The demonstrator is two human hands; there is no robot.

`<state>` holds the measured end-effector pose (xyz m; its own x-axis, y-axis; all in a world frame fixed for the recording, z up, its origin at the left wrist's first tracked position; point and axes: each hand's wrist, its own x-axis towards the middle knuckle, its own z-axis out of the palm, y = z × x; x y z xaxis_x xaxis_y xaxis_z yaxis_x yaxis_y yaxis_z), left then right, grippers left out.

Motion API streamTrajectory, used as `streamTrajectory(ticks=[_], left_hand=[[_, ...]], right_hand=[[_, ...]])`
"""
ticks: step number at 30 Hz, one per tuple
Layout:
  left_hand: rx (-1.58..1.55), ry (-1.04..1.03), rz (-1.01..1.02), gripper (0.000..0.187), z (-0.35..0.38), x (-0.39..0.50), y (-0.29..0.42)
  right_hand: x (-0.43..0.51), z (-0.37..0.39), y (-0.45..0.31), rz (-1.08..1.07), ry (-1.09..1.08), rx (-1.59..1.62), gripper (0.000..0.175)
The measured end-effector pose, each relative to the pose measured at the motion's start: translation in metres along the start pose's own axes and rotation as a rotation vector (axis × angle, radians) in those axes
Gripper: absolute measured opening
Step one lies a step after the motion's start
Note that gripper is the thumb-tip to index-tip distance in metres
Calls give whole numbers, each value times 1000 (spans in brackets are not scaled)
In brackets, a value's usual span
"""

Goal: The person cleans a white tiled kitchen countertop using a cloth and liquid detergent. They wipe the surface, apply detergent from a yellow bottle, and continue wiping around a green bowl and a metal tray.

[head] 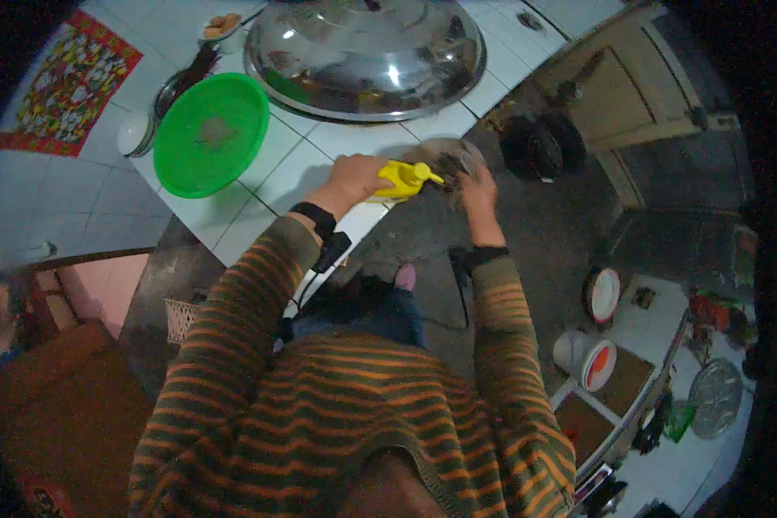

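Note:
My left hand (356, 179) is closed around a yellow squeeze bottle (403, 180), tilted so that its spout points right. My right hand (478, 188) is at the near right side of a round, see-through bowl or lid (450, 155), its fingers at the rim; the blur hides how firmly it grips. Something dark and shiny shows within the round thing, too unclear to name. The bottle's spout is close to the right hand, just short of the round thing. Both hands are at the edge of the white tiled counter (278, 171).
A large domed metal lid (362, 71) covers the counter's back. Left of the hands lies a green plastic basin or tray (201, 149). Dark round pans or tubs (540, 147) stand on the floor beyond the right hand. A white bucket (573, 349) is at the lower right.

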<state>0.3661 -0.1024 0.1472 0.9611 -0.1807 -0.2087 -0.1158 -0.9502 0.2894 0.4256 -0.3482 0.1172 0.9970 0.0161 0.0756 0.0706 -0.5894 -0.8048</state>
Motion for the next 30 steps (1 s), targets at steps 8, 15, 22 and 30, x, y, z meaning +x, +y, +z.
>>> streamTrajectory(ticks=[8,15,22,30], left_hand=[[-117,17,-60,43,-5,-14,-18],[-357,168,-313,46,-8,-82,-94],[-171,335,-508,50,-24,-131,-155],[-261,236,-817,53,-15,-137,-181]], right_hand=[[-49,-53,70,706,153,819,51],[-78,-64,103,771,152,819,43],[-71,-48,77,800,75,765,44],[-54,-21,52,638,-72,816,53]])
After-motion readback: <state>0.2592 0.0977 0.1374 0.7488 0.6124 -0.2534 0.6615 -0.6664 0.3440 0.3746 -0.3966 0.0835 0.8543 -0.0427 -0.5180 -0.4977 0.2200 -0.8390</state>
